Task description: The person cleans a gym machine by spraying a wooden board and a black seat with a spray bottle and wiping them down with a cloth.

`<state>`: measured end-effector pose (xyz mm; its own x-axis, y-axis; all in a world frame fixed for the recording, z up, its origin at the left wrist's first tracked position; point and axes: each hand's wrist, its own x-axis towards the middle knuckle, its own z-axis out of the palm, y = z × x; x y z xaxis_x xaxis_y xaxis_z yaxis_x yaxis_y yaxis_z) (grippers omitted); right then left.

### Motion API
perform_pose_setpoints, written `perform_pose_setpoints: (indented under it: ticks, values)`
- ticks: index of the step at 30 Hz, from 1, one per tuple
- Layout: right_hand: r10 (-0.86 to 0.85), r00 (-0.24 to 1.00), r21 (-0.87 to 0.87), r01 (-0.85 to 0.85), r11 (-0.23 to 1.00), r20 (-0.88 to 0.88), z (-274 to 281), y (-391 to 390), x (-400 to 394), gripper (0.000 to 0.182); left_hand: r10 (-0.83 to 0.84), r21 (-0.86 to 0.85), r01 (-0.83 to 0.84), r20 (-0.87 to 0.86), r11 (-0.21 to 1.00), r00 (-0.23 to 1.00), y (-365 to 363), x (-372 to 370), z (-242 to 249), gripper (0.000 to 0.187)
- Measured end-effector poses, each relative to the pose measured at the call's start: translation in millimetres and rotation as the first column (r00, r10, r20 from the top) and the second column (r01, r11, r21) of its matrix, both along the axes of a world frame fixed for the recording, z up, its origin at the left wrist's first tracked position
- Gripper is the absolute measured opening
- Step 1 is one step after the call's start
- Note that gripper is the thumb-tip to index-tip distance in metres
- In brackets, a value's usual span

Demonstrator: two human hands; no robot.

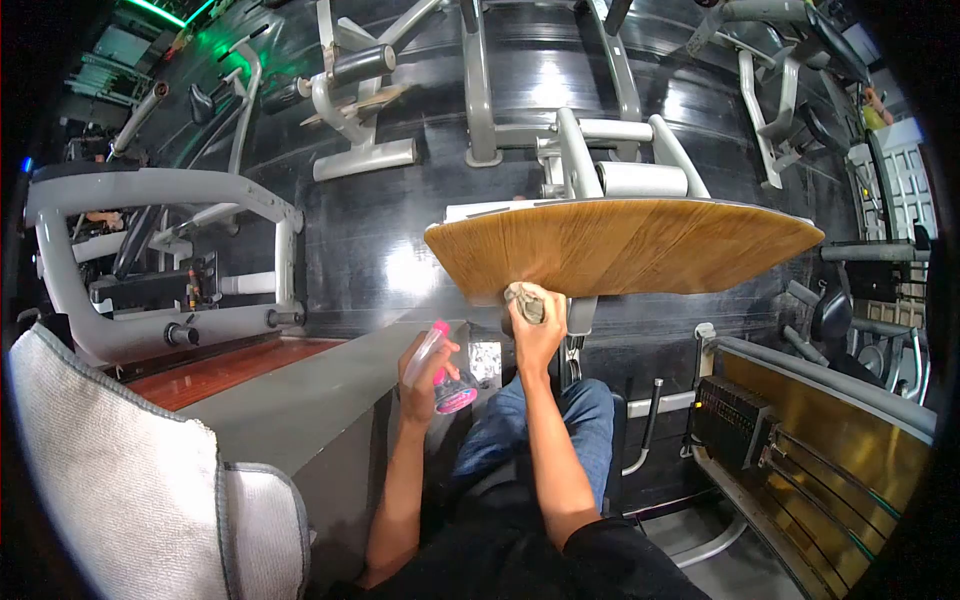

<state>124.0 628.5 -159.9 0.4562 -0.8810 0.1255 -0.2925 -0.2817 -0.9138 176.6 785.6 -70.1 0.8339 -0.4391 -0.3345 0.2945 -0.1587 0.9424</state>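
My left hand (pixel 415 385) is wrapped round a clear spray bottle (pixel 455 397) with pink parts, held tilted beside my knees. With my right hand (pixel 540 340) I grip a crumpled greyish cloth (pixel 526 304) at the lower left edge of a curved wood-grain board (pixel 640 245). The cloth appears to touch the board's edge, though my fingers hide part of the contact. Behind the board, a grey metal machine frame (pixel 580 155) with a white roller shows.
Left of me runs a grey ledge (pixel 300 390), with light towels (pixel 120 460) in the near left corner. A grey machine frame (pixel 150 190) stands beyond it. On the right are a weight stack (pixel 735 420) and a gold-coloured panel (pixel 830 410). Gym machines stand on the dark floor (pixel 370 240).
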Motion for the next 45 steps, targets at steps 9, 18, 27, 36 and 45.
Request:
perform_pose_setpoints:
  ticks: [9,18,27,36,45]
  values:
    - [0.136,0.990,0.147,-0.138,0.980,0.021,-24.9,44.9,23.3,0.030,-0.011,0.029,0.012,-0.047,1.000,0.999,-0.3,4.6,6.1,0.027]
    - [0.133,0.986,-0.029,-0.136,0.990,-0.098,-8.7,-44.2,-29.4,0.028,-0.027,-0.014,0.026,-0.040,1.000,0.999,-9.1,-0.4,4.4,0.022]
    - [-0.299,0.940,0.081,0.289,0.954,0.162,-2.7,-0.1,9.5,0.025,-0.120,-0.008,0.119,-0.033,0.993,0.992,-30.2,-9.9,11.6,0.020]
    - [0.128,0.977,-0.026,-0.134,0.991,-0.168,-17.5,-62.4,-43.4,0.028,-0.141,0.010,0.141,-0.009,0.990,0.990,-32.3,-15.1,9.5,0.017]
    - [-0.338,0.939,0.211,0.319,0.924,0.060,-16.3,-48.6,-23.1,0.026,-0.233,0.049,0.236,-0.058,0.971,0.971,-32.1,-19.4,3.0,0.019]
